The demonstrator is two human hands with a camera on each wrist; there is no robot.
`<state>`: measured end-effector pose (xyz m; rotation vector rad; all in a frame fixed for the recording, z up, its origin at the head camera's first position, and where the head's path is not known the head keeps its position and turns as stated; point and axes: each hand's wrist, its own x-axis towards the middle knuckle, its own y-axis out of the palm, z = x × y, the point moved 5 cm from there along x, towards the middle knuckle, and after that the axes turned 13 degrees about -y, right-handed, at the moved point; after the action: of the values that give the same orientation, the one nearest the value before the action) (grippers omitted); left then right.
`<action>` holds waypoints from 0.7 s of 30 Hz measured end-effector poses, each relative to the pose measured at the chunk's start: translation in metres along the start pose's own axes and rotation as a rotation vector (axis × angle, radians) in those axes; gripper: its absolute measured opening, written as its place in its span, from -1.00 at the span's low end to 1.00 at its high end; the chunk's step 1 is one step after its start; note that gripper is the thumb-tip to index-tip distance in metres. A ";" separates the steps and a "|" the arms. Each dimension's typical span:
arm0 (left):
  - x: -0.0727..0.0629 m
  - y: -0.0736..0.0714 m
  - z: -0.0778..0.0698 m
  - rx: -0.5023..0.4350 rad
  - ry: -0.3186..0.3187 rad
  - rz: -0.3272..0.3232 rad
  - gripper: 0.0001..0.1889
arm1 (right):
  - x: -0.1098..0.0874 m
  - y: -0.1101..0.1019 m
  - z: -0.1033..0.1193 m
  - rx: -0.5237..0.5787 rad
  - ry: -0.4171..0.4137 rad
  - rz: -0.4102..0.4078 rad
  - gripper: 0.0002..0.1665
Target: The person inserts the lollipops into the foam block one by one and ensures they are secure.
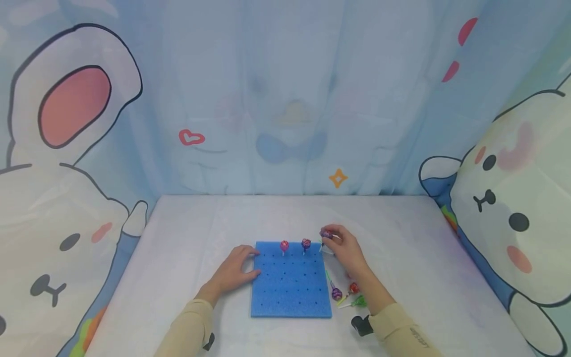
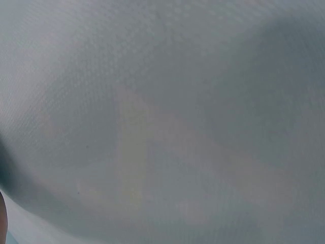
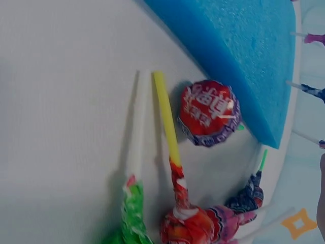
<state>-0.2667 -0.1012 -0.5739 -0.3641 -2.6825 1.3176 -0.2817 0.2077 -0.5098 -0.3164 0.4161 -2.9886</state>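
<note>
A blue foam board (image 1: 292,282) with rows of small holes lies on the table. My left hand (image 1: 232,270) rests at its left edge, fingers extended and thumb apart. Two wrapped lollipops stand in the far row: a pink one (image 1: 284,245) and a purple one (image 1: 306,243). At the far right corner my right hand (image 1: 347,250) pinches another dark purple lollipop (image 1: 327,233) by its head, stick pointing down. Whether that stick is in a hole, I cannot tell. A sliver of the hand (image 3: 323,198) shows in the right wrist view.
Loose lollipops lie right of the board: a purple-and-red one (image 3: 209,113), a red one (image 3: 187,227) with a yellow stick, a green one (image 3: 134,211), a pink one (image 3: 223,223) and a dark blue one (image 3: 247,195). The left wrist view is mostly blurred pale cloth (image 2: 167,127).
</note>
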 end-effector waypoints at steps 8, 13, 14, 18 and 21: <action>-0.001 0.000 -0.002 0.002 -0.007 -0.003 -0.52 | 0.000 0.011 -0.007 -0.082 -0.028 0.035 -0.61; -0.003 0.000 -0.002 0.003 -0.031 0.010 -0.51 | 0.000 0.015 -0.010 -0.106 -0.030 0.049 -0.62; -0.003 0.000 -0.002 0.004 -0.035 0.011 -0.52 | 0.000 0.015 -0.010 -0.104 -0.029 0.048 -0.62; -0.002 0.000 -0.003 -0.007 -0.026 0.005 -0.52 | -0.001 0.018 -0.012 -0.113 -0.015 0.045 -0.62; -0.002 0.000 -0.003 -0.014 -0.006 0.000 -0.53 | -0.002 0.019 -0.015 -0.132 0.003 0.052 -0.61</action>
<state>-0.2644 -0.0995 -0.5718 -0.3627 -2.6978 1.3035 -0.2814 0.1935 -0.5301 -0.3077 0.6136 -2.9177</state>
